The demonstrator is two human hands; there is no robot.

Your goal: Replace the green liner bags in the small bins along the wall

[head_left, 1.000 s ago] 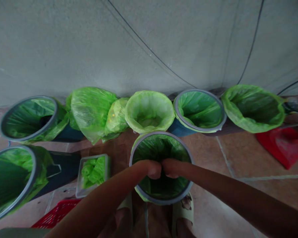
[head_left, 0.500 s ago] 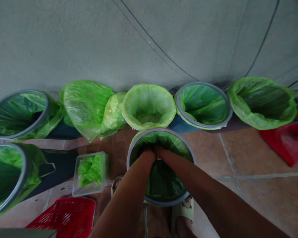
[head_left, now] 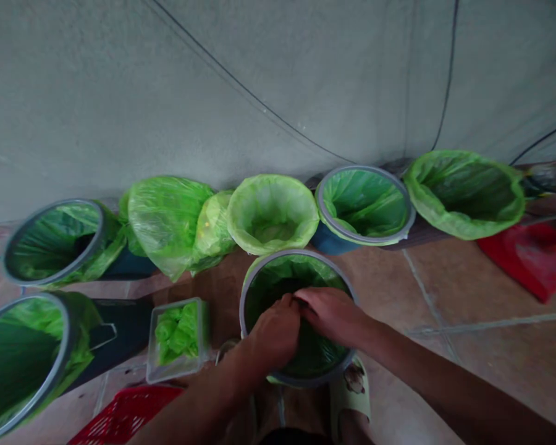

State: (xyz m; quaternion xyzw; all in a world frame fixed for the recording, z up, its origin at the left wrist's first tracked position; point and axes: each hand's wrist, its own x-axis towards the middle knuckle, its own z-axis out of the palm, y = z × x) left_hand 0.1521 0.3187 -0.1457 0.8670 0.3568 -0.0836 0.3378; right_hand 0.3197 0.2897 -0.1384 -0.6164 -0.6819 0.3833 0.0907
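My left hand (head_left: 278,329) and my right hand (head_left: 327,312) meet over the mouth of a bin (head_left: 349,290) with a grey rim and a green liner. The fingers of both are bent together near the bin's middle. Whatever they pinch, if anything, is too small and dark to make out. Inside the bin, dark green plastic shows below my hands.
Green-lined bins (head_left: 366,238) (head_left: 271,213) stand along the wall, with tied green bags (head_left: 167,216) among them. At left are another bin (head_left: 67,346), a clear box (head_left: 167,374) of green plastic and a red basket (head_left: 125,411). Red plastic (head_left: 528,259) lies right.
Both hands have risen from deep in the bin to its mouth, fingers now in view. The camera view has shifted slightly.
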